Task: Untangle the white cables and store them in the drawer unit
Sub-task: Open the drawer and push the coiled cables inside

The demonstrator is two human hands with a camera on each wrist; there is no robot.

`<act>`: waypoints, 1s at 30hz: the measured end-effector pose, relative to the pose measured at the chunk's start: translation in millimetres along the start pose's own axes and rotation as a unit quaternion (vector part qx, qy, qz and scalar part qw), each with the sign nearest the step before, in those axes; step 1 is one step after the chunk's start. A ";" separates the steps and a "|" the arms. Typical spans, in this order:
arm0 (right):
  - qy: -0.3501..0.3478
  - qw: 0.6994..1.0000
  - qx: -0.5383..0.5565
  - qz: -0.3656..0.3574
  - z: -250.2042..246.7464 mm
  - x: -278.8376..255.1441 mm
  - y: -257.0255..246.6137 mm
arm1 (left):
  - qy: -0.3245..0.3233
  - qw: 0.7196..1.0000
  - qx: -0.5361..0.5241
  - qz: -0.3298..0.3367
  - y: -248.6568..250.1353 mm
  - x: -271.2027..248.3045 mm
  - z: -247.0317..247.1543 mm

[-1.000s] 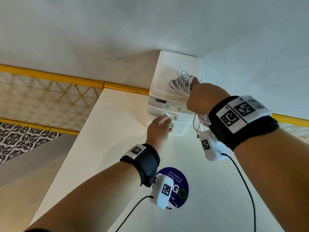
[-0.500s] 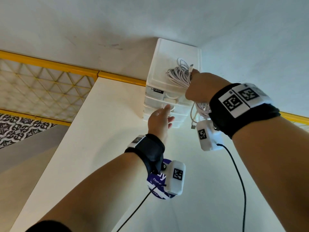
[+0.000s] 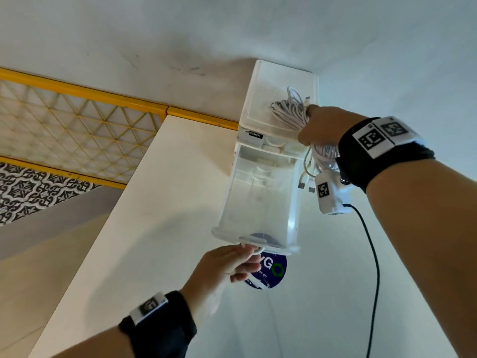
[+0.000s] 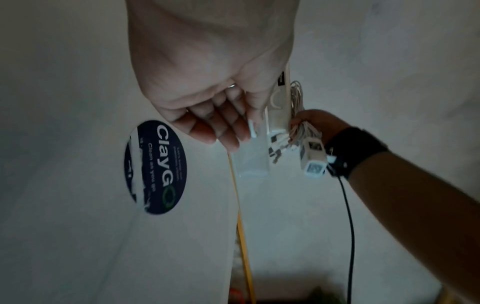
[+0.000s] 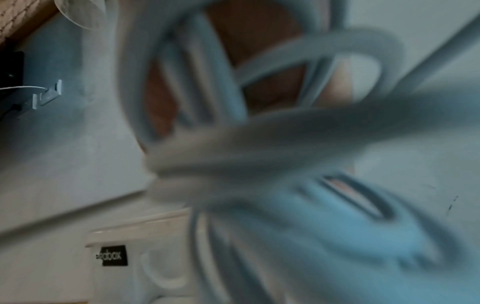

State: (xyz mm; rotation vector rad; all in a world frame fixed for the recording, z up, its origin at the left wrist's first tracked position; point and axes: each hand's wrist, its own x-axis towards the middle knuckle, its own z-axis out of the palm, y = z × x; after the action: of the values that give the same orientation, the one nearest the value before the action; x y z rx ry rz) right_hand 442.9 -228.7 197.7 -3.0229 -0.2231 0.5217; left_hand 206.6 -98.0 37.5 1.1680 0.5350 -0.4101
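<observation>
From above, the left hand (image 3: 233,262) hooks the pulled-out drawer (image 3: 258,200) by its handle at six o'clock. The right hand (image 3: 320,127) clutches the white cables (image 3: 290,109) at twelve, nearer the opening. Left wrist: same hook. Right wrist: blurred loops.

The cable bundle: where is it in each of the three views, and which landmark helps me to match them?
Head: the cable bundle is upper right, in the right hand, above the drawer unit.
Left wrist: the bundle is right of centre, small, in the same hand.
Right wrist: blurred loops fill most of the picture.
Shared landmark: the unit's black label.
</observation>
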 end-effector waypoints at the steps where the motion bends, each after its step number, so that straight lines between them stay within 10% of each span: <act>1: 0.000 1.000 0.015 0.002 -0.7 -2.9 -0.2 | 0.003 1.000 -0.004 0.002 0.0 -2.9 -0.1; 8: 0.009 0.979 0.198 -0.047 11.8 -60.7 -17.4 | 0.007 1.000 0.008 0.026 6.4 -7.2 6.9; 19: -0.184 0.976 0.064 0.099 116.2 -39.2 -62.8 | 0.038 0.999 0.023 0.011 3.9 -3.4 -4.8; 30: -0.080 0.979 0.157 0.104 125.1 -12.6 -71.4 | 0.025 0.995 0.094 0.002 8.1 0.8 -14.0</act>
State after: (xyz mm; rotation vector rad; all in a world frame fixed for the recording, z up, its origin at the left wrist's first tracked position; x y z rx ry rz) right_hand 379.5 -155.1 90.6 -2.7113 0.1585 0.7413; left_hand 209.3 -82.1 39.0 1.3628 0.5467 -0.4347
